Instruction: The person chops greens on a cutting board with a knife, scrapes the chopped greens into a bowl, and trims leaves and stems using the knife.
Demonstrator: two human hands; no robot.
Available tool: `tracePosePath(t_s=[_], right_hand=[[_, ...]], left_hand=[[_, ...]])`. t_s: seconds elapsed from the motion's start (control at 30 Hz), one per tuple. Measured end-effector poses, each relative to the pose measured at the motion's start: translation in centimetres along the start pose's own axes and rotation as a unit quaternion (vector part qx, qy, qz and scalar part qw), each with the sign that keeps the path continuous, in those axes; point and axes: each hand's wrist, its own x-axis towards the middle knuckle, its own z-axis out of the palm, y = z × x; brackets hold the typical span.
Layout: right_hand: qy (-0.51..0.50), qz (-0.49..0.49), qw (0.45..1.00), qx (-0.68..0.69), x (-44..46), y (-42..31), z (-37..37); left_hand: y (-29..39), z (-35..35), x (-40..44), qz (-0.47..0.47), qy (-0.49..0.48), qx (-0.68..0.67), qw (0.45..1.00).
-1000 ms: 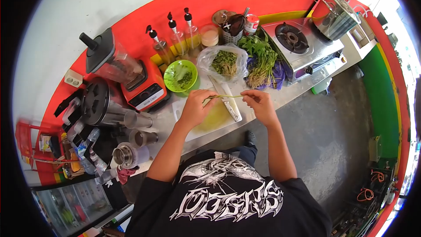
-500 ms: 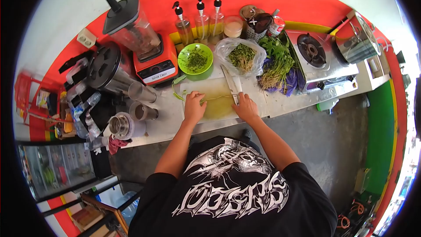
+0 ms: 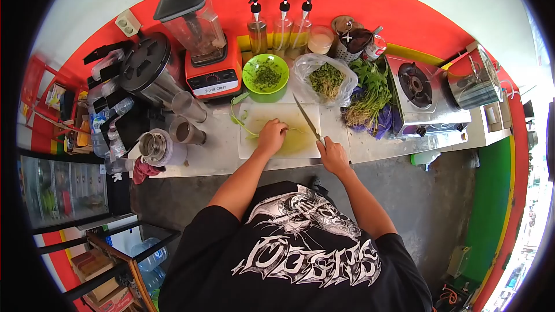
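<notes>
On the white cutting board (image 3: 257,110), my left hand (image 3: 272,137) is closed around a thin green stem (image 3: 245,128). The stem's leafy end lies at the board's left edge, and its thin end pokes out to the right of my fingers. My right hand (image 3: 334,156) grips a kitchen knife (image 3: 307,117) by its handle at the board's right edge, the blade pointing away from me. Beyond the board stands a green bowl (image 3: 266,92) with chopped greens. A clear plastic bag (image 3: 350,78) of cut stems and roots sits beside it.
A red blender (image 3: 214,84) stands behind on the left, near clear cups (image 3: 188,133) and a steel-topped jar (image 3: 153,147). Pump bottles (image 3: 283,32) line the wall. Rooted leafy greens (image 3: 370,89) lie right of the bag, before a gas stove (image 3: 425,112).
My left hand has shifted right along the stem and bunched its fingers. My right hand has drawn right with the knife, away from the stem. The camera view has shifted slightly.
</notes>
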Motion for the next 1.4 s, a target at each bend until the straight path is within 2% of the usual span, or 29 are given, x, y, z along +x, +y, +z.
tracePosePath(t_s=[0.13, 0.43, 0.53, 0.87, 1.13, 1.2, 1.33, 1.4], right_hand=[[-0.032, -0.036, 0.998, -0.043, -1.0, -1.7, 0.6], [-0.102, 0.002, 0.983, -0.155, -2.3, -3.1, 2.9], [-0.084, 0.004, 0.984, -0.156, -2.2, -3.2, 4.7], [-0.08, -0.006, 0.992, -0.094, 0.7, -3.4, 2.8], [0.006, 0.04, 0.999, -0.014, -1.5, -0.6, -1.7], [0.021, 0.036, 0.999, 0.004, -1.9, 0.7, -2.4], [0.044, 0.038, 0.997, 0.041, -2.3, 1.9, -4.2], [0.064, 0.042, 0.996, 0.053, -2.2, 2.2, -4.8]], left_hand=[[0.3, -0.1, 0.0, 0.002, 0.007, 0.003, 1.0], [0.4, 0.0, -0.3, 0.011, 0.02, 0.008, 1.0], [0.7, 0.0, -0.4, 0.021, 0.034, 0.019, 0.999], [0.4, 0.0, 0.1, 0.038, 0.023, 0.039, 0.998], [1.8, 1.6, 2.2, 0.064, 0.044, 0.033, 0.996], [1.9, 1.9, 3.0, 0.027, -0.024, 0.089, 0.995], [2.1, 2.3, 5.1, 0.071, -0.034, 0.107, 0.991], [2.9, 2.2, 7.0, 0.049, -0.035, 0.004, 0.998]])
